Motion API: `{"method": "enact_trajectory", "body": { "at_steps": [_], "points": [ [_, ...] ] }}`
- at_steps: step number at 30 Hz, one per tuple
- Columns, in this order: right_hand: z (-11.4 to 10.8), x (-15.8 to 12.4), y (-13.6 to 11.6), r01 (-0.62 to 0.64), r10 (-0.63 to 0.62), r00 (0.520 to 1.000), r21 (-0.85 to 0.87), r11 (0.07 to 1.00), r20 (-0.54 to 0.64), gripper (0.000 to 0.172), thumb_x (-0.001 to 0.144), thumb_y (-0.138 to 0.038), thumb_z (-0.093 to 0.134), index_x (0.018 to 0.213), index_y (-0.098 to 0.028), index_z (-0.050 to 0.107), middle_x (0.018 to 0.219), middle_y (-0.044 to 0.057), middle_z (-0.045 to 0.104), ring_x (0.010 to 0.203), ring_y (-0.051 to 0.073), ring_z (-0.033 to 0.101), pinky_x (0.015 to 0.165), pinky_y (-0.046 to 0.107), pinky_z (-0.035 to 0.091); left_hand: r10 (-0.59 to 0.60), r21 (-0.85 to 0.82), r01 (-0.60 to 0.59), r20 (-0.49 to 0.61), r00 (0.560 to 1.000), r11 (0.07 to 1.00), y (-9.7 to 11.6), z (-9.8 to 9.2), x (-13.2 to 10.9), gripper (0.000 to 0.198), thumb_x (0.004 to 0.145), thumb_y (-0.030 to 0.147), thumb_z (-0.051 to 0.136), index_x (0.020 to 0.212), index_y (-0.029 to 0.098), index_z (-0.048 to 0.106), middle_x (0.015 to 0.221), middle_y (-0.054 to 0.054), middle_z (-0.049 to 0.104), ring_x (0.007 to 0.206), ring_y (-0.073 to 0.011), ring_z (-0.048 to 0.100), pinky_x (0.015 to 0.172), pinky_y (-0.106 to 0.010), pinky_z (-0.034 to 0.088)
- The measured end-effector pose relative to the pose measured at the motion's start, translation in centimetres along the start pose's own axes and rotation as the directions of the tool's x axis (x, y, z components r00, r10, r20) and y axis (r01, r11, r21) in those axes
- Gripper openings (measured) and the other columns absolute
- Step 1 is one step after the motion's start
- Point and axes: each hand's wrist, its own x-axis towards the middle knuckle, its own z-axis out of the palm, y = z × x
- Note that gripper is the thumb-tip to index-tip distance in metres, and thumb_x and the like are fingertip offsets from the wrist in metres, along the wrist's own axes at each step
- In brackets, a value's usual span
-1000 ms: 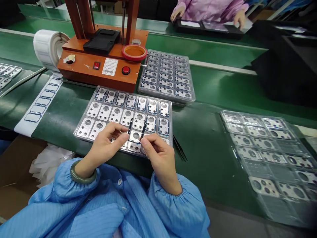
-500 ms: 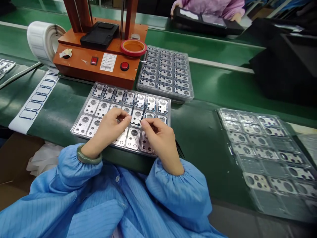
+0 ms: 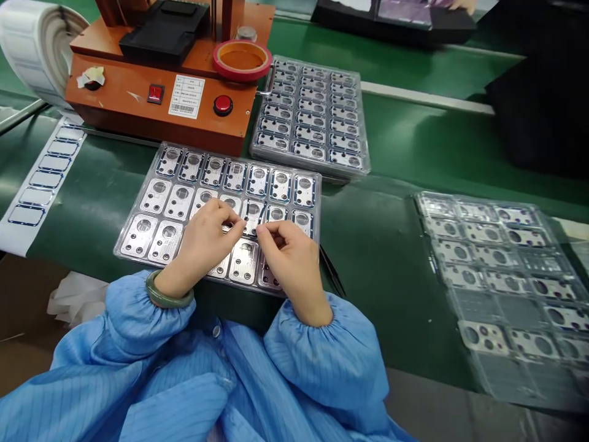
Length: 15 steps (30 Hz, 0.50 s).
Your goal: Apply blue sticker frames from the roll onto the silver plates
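Note:
A clear plastic tray (image 3: 120, 247) lies before me with rows of silver metal plates, each with a round window and small holes. Thin blue adhesive frames edge the plates in the far row and some at the middle row's right. Over one middle-row plate (image 3: 253, 210), a thin blue adhesive frame (image 3: 262, 213) shows, its right side slightly off the plate's edge. My left hand (image 3: 209, 236) pinches at its lower left corner, thumb and forefinger closed. My right hand (image 3: 291, 261) pinches at the lower right corner. The fingertips hide the pinched parts.
An orange press (image 3: 156, 101) stands behind the tray, a roll of tape (image 3: 242, 60) on it. Left is a label strip (image 3: 43, 178) with blue frames. Another filled tray (image 3: 310, 116) is behind; a part-filled tray (image 3: 501, 270) lies right. Tweezers (image 3: 332, 270) rest beside my right hand.
My view has shifted closer, and the tray and press sit larger and further left. Both hands stay pinched over the same middle-row plate, with fingertips slightly lower on it.

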Motion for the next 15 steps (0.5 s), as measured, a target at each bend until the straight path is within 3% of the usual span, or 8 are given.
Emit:
{"method": "enact_trajectory", "body": {
  "at_steps": [15],
  "points": [
    [-0.02,-0.06,-0.09,0.010,-0.010,1.000,-0.017,1.000,0.009,0.016,0.086,-0.026,0.057,0.073,-0.018,0.063,0.068,-0.001,0.059,0.061,0.012,0.053,0.061,0.027,0.040,0.052,0.028,-0.051,-0.009,0.999,0.998,-0.15,0.23,-0.12,0.010,0.085,0.021,0.058,0.078,0.018,0.064,0.090,-0.004,0.061,0.088,-0.0179,0.061,0.082,-0.034,0.047]
  ]
}}
